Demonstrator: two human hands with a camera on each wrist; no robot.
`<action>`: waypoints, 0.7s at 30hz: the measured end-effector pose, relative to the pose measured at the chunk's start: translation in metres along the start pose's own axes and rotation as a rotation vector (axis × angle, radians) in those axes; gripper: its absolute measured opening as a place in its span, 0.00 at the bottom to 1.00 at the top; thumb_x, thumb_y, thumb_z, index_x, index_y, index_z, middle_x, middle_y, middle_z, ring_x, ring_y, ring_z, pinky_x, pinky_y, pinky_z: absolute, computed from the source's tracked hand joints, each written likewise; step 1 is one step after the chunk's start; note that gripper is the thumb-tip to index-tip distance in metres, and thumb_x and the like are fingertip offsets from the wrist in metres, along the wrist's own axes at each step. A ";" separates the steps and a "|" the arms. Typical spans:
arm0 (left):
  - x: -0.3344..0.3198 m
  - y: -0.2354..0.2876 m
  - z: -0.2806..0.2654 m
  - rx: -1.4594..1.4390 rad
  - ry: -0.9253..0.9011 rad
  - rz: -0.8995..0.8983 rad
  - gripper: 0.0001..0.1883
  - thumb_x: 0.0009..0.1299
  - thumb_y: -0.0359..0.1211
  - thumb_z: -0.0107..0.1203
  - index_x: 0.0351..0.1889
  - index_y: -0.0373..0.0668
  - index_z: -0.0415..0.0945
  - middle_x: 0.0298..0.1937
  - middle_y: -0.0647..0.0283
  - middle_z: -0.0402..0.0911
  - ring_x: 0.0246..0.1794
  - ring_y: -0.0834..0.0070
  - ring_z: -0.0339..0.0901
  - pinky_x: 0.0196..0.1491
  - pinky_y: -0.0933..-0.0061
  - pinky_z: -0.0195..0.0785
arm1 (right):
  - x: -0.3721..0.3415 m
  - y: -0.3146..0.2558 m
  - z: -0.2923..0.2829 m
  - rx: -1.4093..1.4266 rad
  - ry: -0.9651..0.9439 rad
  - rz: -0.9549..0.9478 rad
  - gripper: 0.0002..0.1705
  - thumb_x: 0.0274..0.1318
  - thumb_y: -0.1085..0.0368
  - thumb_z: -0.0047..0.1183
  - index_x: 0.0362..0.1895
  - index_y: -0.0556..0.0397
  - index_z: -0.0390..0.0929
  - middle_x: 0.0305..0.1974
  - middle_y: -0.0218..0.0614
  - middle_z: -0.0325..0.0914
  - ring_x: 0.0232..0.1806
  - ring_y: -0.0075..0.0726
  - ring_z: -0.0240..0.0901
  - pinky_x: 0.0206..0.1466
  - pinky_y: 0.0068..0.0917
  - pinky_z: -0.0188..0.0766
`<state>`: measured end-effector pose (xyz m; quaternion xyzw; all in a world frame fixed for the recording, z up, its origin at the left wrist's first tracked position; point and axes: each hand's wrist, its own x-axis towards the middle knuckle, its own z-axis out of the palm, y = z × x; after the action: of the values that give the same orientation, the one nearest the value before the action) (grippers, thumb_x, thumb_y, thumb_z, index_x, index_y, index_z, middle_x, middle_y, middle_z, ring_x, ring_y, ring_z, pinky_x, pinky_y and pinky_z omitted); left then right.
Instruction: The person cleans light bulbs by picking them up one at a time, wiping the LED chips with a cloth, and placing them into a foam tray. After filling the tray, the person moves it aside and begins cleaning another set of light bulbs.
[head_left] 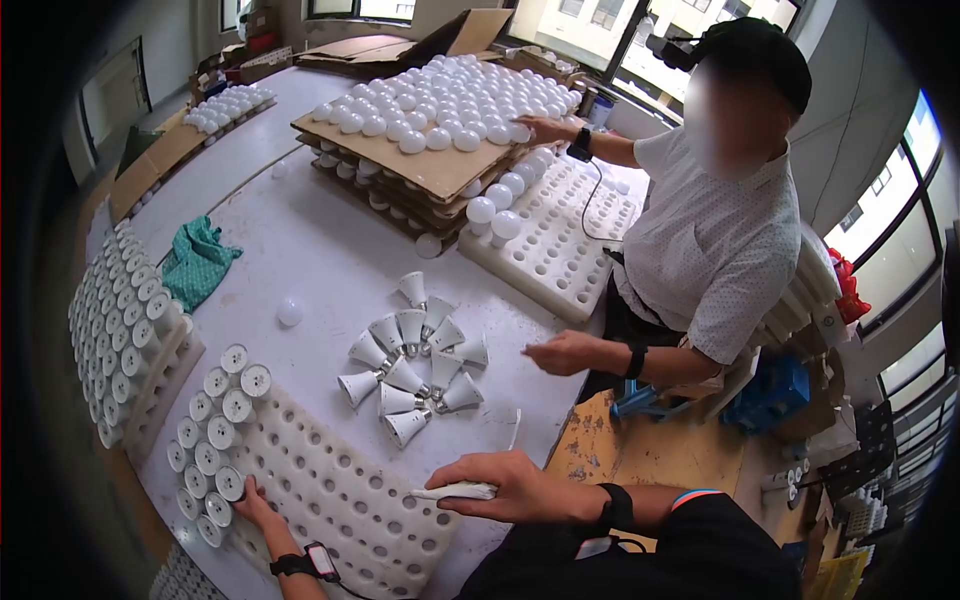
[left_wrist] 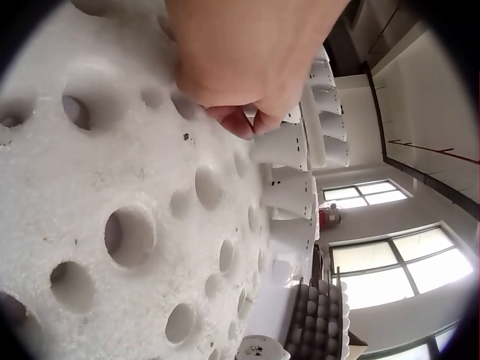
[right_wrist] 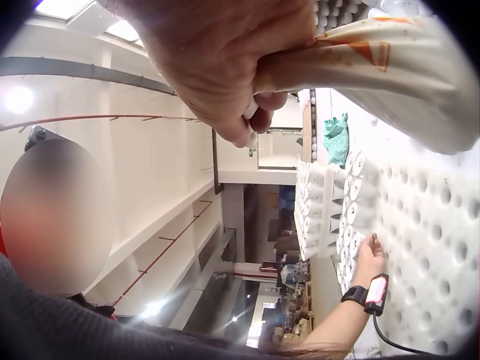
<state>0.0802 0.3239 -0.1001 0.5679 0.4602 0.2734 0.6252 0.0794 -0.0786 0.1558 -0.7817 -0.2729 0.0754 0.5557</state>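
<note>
In the head view, my left hand (head_left: 262, 508) is at the end of a row of white cone-shaped lamp housings (head_left: 229, 484) standing in a foam tray (head_left: 345, 480). Its thumb and fingers pinch the edge of one housing; the left wrist view shows the bent fingertips against a housing (left_wrist: 281, 146) beside bare tray holes. My right hand (head_left: 510, 487) is above the tray's right part, its fingers curled round a crumpled white plastic packet (head_left: 455, 491). Orange print shows on the packet (right_wrist: 427, 75) in the right wrist view.
Loose lamp housings (head_left: 405, 375) lie mid-table, with a single white bulb cover (head_left: 290, 311) to their left. A green cloth (head_left: 200, 262) and another filled tray (head_left: 180, 370) stand left. Behind are cardboard layers (head_left: 440, 175) of white domes; a person (head_left: 720, 220) stands at the right.
</note>
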 end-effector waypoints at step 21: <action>-0.310 0.139 -0.010 -0.632 -0.951 -0.717 0.31 0.65 0.58 0.34 0.51 0.42 0.63 0.36 0.49 0.72 0.09 0.76 0.60 0.06 0.84 0.52 | -0.026 -0.016 -0.046 -0.212 -0.008 -0.369 0.22 0.39 0.69 0.59 0.45 0.50 0.72 0.24 0.32 0.70 0.21 0.32 0.69 0.22 0.26 0.66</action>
<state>-0.0356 0.0887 0.1162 0.2284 0.1929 -0.1092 0.9480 0.0718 -0.1259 0.1826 -0.7722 -0.4202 -0.0536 0.4736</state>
